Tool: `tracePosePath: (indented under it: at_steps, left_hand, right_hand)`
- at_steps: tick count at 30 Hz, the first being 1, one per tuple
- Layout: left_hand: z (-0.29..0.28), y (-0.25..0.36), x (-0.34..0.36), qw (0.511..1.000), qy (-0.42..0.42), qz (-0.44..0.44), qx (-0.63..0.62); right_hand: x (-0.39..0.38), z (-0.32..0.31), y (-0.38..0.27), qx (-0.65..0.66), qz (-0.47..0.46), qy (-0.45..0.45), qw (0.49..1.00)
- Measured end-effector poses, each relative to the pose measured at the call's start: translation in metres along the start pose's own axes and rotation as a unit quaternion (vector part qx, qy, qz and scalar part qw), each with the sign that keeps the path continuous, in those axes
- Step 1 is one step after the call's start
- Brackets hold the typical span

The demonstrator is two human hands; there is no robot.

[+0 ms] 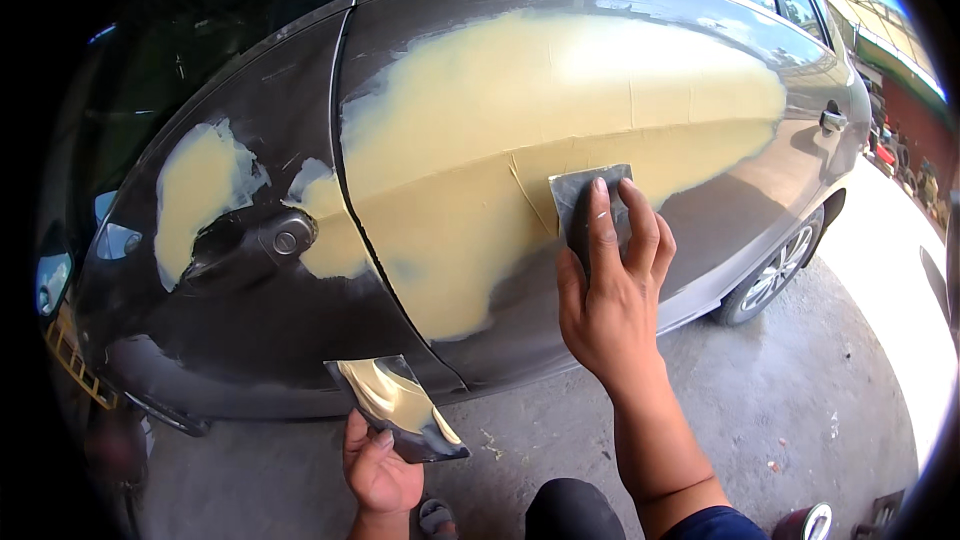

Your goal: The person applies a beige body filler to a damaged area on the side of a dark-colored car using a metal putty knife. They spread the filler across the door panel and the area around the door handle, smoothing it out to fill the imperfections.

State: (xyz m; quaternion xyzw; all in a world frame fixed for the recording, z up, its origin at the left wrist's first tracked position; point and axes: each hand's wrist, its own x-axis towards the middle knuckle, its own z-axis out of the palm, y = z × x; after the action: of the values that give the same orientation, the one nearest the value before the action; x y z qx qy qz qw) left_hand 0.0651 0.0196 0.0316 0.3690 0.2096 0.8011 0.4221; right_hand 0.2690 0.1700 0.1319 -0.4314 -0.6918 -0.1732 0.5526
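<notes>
The right grip [617,305] is closed on a dark, flat spreader [573,202], its index and middle fingers laid along the face and its thumb at the left edge. The spreader stands just beyond the right grip's fingertips, in front of the lower part of a broad cream patch of body filler [500,105] on the car's rear door [560,340]; whether its edge touches the filler cannot be told. A thin raised line [528,192] in the filler runs just left of that spreader, and the patch spreads above the right grip and out to both sides. The left grip [383,470], lower and nearer the body, pinches a dark square plate [415,449] by its near edge, with the thumb over the face; the plate tilts beyond the fingers and carries a smeared mound of cream filler [388,392]. Above and left of the left grip is the front door [250,340], with its dark handle [287,237] between two smaller filler patches [190,190]. The rear wheel [780,270] is right of the right grip, concrete floor [520,440] lies between the forearms, and a can [805,522] stands below and right of the right grip.
</notes>
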Motion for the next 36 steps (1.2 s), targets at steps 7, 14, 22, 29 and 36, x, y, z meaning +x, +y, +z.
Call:
tracePosePath:
  at_steps: [7,14,22,29,36]
  left_hand:
    - [-0.007,-0.002,0.01,1.0,-0.015,-0.011,-0.004]
    - [-0.015,-0.006,0.017,1.0,-0.005,-0.023,-0.014]
    - [-0.017,-0.006,0.023,1.0,-0.013,-0.015,-0.009]
    - [-0.025,-0.007,0.024,1.0,-0.007,-0.01,-0.001]
    - [-0.018,-0.01,0.026,1.0,-0.015,-0.019,-0.003]
  right_hand:
    - [0.014,0.009,-0.008,-0.004,-0.019,0.006,1.0]
    - [0.017,0.015,-0.022,-0.025,-0.014,-0.007,1.0]
    - [0.004,0.028,-0.031,-0.021,-0.032,-0.018,0.999]
    - [-0.032,0.045,-0.024,-0.021,-0.051,-0.044,0.998]
    - [-0.076,0.056,-0.002,-0.05,-0.065,-0.049,0.995]
